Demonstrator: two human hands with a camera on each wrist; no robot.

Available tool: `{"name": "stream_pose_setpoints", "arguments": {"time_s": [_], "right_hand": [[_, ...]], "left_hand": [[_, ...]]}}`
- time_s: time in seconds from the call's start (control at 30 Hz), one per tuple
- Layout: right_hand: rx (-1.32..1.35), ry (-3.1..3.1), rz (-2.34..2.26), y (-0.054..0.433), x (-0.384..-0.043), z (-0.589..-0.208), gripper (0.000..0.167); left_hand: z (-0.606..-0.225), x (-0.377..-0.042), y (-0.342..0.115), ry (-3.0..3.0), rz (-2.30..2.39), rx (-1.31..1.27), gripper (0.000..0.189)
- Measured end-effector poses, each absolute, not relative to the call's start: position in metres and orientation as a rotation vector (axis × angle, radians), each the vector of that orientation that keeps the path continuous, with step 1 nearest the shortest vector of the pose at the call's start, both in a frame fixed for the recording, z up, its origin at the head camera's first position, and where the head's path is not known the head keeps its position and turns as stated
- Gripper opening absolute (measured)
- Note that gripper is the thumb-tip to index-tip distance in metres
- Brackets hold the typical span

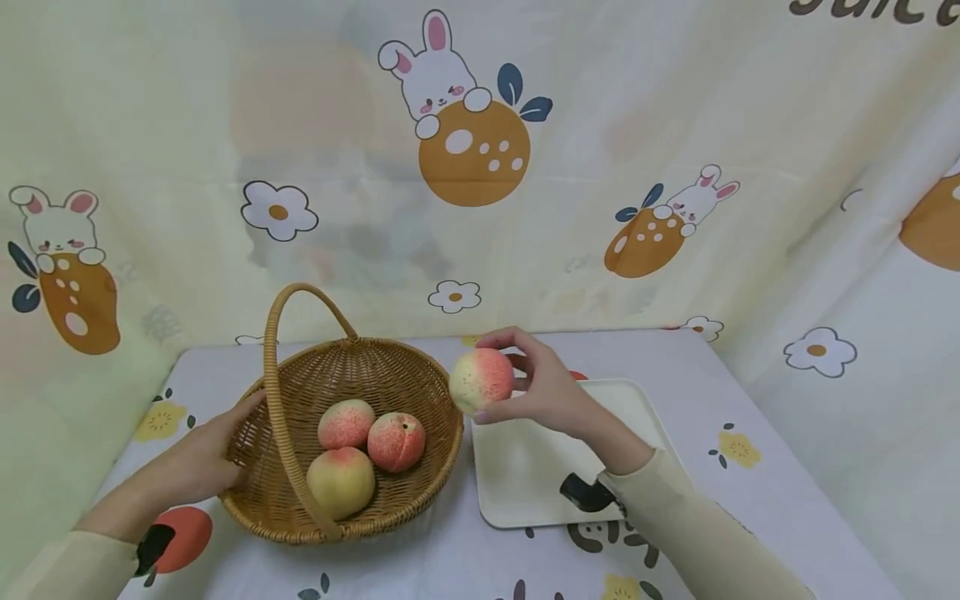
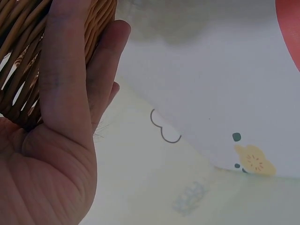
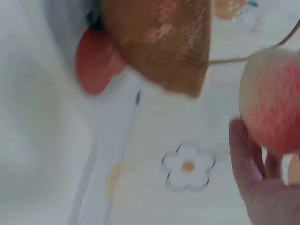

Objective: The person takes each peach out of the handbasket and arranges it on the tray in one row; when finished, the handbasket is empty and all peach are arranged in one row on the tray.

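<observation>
Right hand [image 1: 546, 387]: I pinch one peach [image 1: 480, 381]
Left hand [image 1: 201, 460]: I hold the basket [image 1: 405, 371] by its side
Tray [image 1: 528, 479]: beneath my right hand

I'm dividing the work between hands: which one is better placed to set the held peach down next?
Right, most likely. The right hand holds the peach, close to both basket and tray in the head view; the left hand grips the basket's left side.

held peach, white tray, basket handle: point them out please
Held peach [image 1: 482, 380], head view: middle of its skin
White tray [image 1: 525, 477], head view: bare flat bottom
Basket handle [image 1: 279, 421], head view: left side of its arch
</observation>
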State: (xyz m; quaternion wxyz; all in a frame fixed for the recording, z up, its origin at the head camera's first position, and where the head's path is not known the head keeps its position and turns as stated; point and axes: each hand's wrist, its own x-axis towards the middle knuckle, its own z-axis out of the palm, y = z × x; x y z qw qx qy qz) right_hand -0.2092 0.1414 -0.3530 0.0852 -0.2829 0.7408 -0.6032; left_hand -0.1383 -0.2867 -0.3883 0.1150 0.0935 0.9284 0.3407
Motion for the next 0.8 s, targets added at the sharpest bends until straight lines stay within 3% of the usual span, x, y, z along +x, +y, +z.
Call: {"name": "stream_pose_setpoints", "arguments": {"time_s": [0.33, 0.63, 0.8], "right_hand": [[-0.611, 2.548, -1.594, 0.182, -0.221, -0.397, 0.077], [-0.985, 2.725, -1.084, 0.181, -0.216, -0.439, 0.078], [-0.988, 2.685, -1.041, 0.179, -0.213, -0.444, 0.084]], "left_hand": [[-0.386, -0.139, -0.286, 2.716, 0.979, 0.244, 0.111], [-0.388, -0.136, -0.285, 2.727, 0.97, 0.214, 0.112], [-0.387, -0.136, -0.283, 2.743, 0.962, 0.211, 0.112]]}}
